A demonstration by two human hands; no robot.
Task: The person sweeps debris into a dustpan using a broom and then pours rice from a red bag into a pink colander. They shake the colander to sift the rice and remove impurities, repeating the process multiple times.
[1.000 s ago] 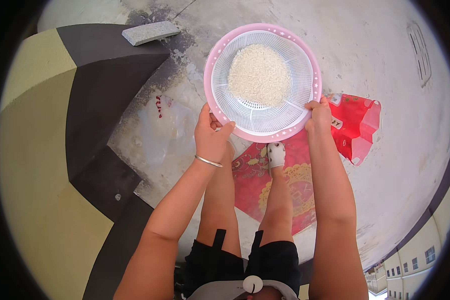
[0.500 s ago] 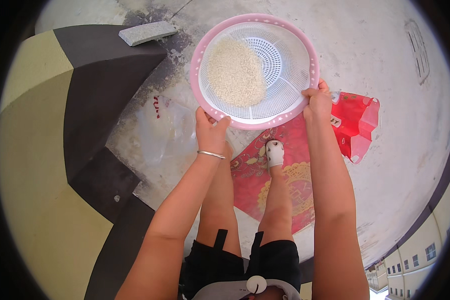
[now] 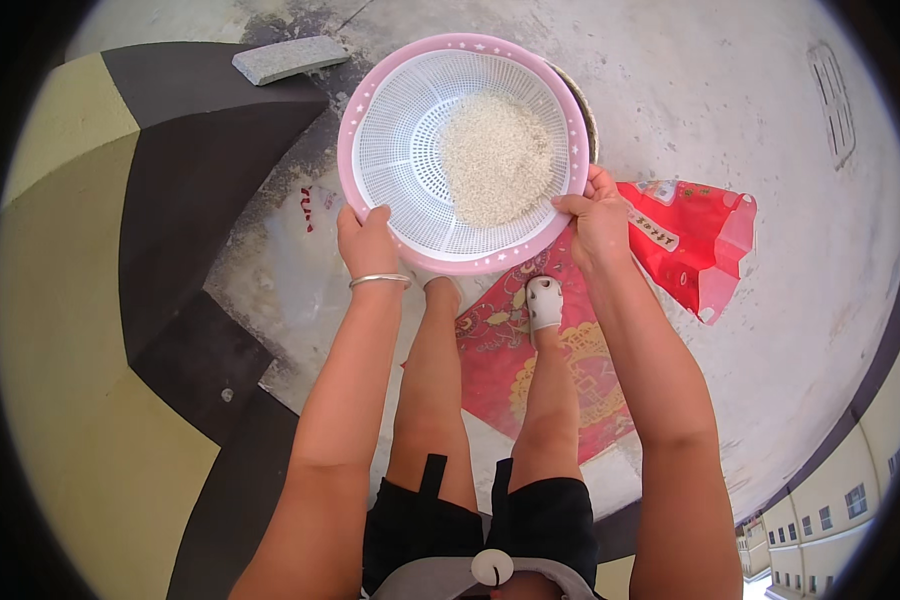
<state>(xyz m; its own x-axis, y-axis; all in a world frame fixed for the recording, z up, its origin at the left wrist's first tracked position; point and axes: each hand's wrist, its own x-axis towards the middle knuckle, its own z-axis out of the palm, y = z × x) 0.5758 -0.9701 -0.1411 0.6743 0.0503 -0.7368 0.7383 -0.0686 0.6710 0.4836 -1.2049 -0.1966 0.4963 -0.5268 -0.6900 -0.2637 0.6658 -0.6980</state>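
A round plastic colander (image 3: 390, 130) with a white mesh bowl and a pink, star-dotted rim is held up in front of me. White rice grains (image 3: 500, 160) lie heaped in its right half. My left hand (image 3: 368, 242) grips the rim at the lower left, thumb on top and fingers underneath. At the lower right my right hand (image 3: 598, 220) pinches the rim the same way. Past the colander's right edge peeks the curved rim of a round vessel (image 3: 588, 110); the rest of it is hidden.
A red patterned mat (image 3: 570, 390) lies under my right foot in a white clog (image 3: 544, 302). Beside it is a red bag (image 3: 695, 245). A clear plastic bag (image 3: 305, 260) lies to the left, near a dark wall base (image 3: 205, 200) and a stone slab (image 3: 288, 60).
Both hands have shifted the colander to the left. The rice has slid from its left side to its right side. A round vessel's rim now shows behind its right edge.
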